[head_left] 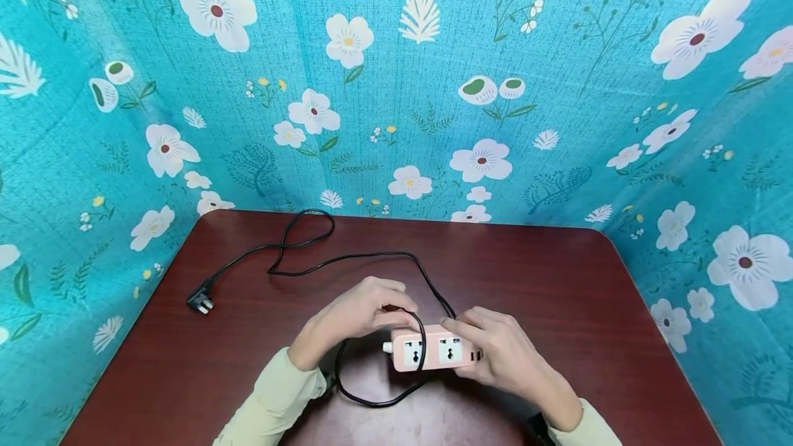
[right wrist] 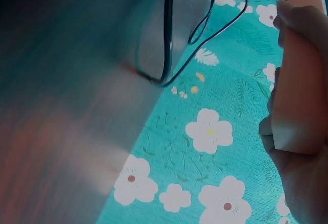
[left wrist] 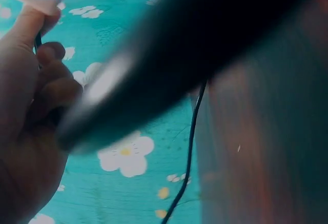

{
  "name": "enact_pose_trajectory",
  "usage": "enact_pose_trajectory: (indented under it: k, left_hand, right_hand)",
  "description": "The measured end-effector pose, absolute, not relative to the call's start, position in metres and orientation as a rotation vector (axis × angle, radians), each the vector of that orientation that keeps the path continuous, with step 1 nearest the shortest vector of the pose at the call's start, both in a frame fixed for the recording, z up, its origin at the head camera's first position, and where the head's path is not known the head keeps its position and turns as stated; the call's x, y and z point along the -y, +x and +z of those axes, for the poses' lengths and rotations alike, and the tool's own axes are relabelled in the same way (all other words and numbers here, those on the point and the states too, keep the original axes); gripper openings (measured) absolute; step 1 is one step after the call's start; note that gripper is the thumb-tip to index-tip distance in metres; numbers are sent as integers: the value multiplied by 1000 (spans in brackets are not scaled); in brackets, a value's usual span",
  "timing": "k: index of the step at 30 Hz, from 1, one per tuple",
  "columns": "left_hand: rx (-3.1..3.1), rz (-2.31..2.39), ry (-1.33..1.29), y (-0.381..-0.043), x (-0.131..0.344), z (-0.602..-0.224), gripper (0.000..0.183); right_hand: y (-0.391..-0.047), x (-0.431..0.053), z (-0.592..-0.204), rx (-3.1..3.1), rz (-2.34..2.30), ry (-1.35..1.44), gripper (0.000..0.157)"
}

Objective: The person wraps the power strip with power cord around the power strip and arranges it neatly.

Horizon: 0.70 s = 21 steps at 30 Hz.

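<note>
A pink power strip (head_left: 432, 358) with white sockets is held up over the near part of the table. My right hand (head_left: 508, 346) grips its right end; in the right wrist view the fingers curl round the strip's long pink side (right wrist: 300, 96). By the strip's left end, my left hand (head_left: 356, 310) pinches the black power cord (head_left: 424, 344) between thumb and fingers. One loop of cord passes across the front of the sockets and hangs below the left hand. Close to the left wrist camera, a blurred black length of cord (left wrist: 148, 65) hides much of the scene.
The rest of the cord winds over the dark red table (head_left: 533, 267), making a loop at the back edge. Its black plug (head_left: 200, 300) lies at the left, with metal pins showing. A blue flowered cloth (head_left: 384, 88) hangs behind the table and along both sides.
</note>
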<state>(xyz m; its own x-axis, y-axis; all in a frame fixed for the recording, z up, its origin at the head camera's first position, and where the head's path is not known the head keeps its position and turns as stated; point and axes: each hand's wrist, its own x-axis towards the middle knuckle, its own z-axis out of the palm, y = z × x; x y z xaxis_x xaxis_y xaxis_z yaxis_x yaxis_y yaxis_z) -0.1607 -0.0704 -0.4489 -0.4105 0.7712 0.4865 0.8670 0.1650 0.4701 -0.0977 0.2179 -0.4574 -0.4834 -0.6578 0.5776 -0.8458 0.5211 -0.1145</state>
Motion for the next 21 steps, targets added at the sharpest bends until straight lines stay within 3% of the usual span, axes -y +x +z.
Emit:
enact_pose_trajectory:
  k: [10, 21]
  left_hand:
    - [2293, -1540, -1592, -170, 67, -460, 10]
    - [2034, -2131, -1494, -161, 43, -470, 37]
  right_hand:
    - [-95, -206, -454, 2125, 808, 1223, 57]
    - [-93, -195, -450, 1972, 1158, 1220, 43]
